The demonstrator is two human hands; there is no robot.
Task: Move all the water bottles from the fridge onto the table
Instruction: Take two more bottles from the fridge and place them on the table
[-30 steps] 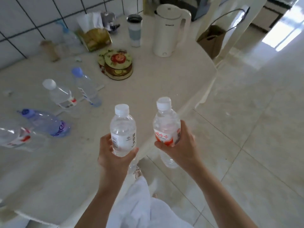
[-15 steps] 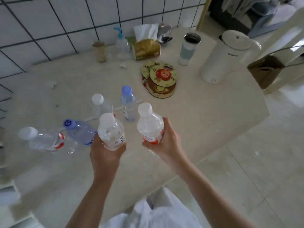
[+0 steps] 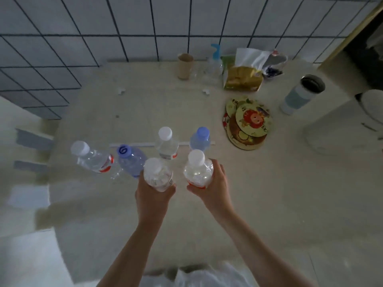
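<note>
Left hand (image 3: 154, 196) grips a white-capped bottle (image 3: 158, 176), right hand (image 3: 215, 186) grips a red-label bottle (image 3: 198, 170). I'm holding both over the table (image 3: 269, 193), four bottles (image 3: 166, 143) standing just beyond.

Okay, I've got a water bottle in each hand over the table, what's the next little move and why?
Probably lower both straight down and stand them on the table, then let go. The left hand and right hand each grip a white-capped bottle just nearer you than the four bottles already standing there, and the tabletop below looks bare.

Both arms outstretched, left hand (image 3: 152, 195) and right hand (image 3: 213, 186) in closed grip.
</note>
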